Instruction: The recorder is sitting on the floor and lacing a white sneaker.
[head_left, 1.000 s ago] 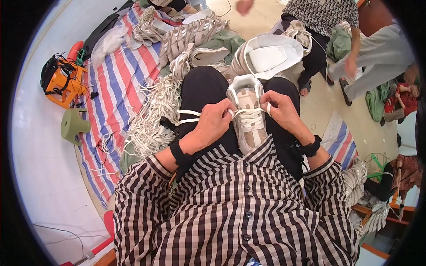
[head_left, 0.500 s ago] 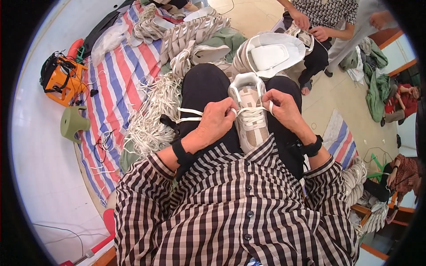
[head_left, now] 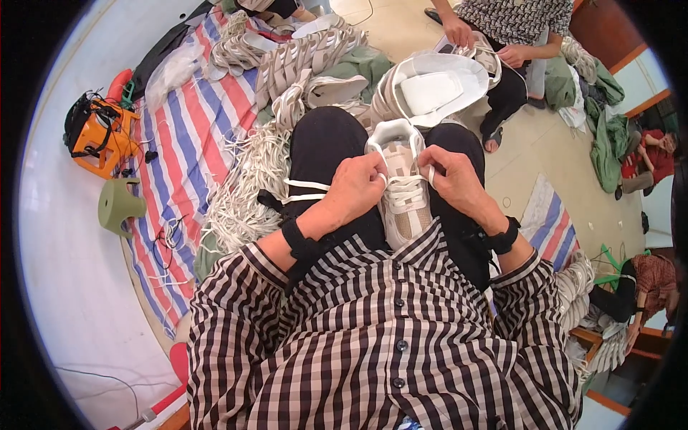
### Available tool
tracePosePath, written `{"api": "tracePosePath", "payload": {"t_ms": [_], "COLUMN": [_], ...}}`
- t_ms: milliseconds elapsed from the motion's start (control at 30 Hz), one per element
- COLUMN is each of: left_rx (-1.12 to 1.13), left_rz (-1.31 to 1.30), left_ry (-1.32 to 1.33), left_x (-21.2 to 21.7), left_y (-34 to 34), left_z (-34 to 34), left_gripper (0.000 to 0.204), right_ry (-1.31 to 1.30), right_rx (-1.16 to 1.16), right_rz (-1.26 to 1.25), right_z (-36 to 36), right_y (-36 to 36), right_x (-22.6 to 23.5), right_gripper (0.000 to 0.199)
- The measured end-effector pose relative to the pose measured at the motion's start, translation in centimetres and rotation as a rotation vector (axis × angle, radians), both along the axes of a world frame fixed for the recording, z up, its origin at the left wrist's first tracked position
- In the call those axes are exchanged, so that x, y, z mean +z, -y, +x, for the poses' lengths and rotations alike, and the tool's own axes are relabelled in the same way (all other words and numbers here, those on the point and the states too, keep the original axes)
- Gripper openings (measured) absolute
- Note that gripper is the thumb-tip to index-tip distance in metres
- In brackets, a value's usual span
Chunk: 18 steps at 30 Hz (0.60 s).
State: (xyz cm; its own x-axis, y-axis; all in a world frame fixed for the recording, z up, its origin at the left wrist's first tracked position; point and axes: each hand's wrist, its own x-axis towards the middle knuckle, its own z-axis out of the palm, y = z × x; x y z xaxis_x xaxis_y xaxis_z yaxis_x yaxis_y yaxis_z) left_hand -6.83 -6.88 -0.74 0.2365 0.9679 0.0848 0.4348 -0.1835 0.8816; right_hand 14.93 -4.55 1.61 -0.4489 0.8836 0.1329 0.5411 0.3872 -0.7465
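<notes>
A beige and white sneaker (head_left: 403, 197) stands between my thighs, its heel opening away from me and its toe toward my shirt. White lace crosses its lower eyelets in several rows. My left hand (head_left: 355, 188) pinches a white shoelace (head_left: 308, 188) at the shoe's left side, and loose lace trails from it across my left thigh. On the other side, my right hand (head_left: 451, 179) is closed at the upper eyelets, thumb and fingers pinching the lace there. The exact grip of the fingertips is partly hidden.
A heap of white laces (head_left: 247, 193) lies beside my left leg on a striped sheet (head_left: 197, 136). Stacked shoe uppers (head_left: 308, 61) and a white-lined piece (head_left: 466, 79) lie beyond my knees. An orange stool (head_left: 107, 140) and green stool (head_left: 118, 204) stand left. Another person's hands (head_left: 459, 32) work at far right.
Both my hands have drawn slightly closer to the shoe. The lace that stretched across the shoe between them is now pulled in nearer the eyelets. The other person's hands have shifted apart.
</notes>
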Motion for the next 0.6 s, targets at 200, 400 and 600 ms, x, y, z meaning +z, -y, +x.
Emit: {"api": "tracePosePath", "payload": {"t_ms": [200, 400, 600], "left_rx": [-0.06, -0.156, -0.396], "left_rz": [0.154, 0.46, 0.633], "left_ry": [-0.167, -0.385, -0.602], "left_x": [0.9, 1.9, 3.3], "left_y": [0.5, -1.3, -3.7], "left_z": [-0.6, -3.3, -1.6], "left_gripper": [0.014, 0.018, 0.014], "right_ry": [-0.02, 0.069, 0.607], "right_rx": [0.115, 0.137, 0.482], "right_rz": [0.021, 0.382, 0.704], "right_z": [1.0, 1.2, -2.2], "right_y": [-0.6, -2.1, -3.6], "right_x": [0.7, 2.1, 1.9], "right_gripper": [0.009, 0.013, 0.008]}}
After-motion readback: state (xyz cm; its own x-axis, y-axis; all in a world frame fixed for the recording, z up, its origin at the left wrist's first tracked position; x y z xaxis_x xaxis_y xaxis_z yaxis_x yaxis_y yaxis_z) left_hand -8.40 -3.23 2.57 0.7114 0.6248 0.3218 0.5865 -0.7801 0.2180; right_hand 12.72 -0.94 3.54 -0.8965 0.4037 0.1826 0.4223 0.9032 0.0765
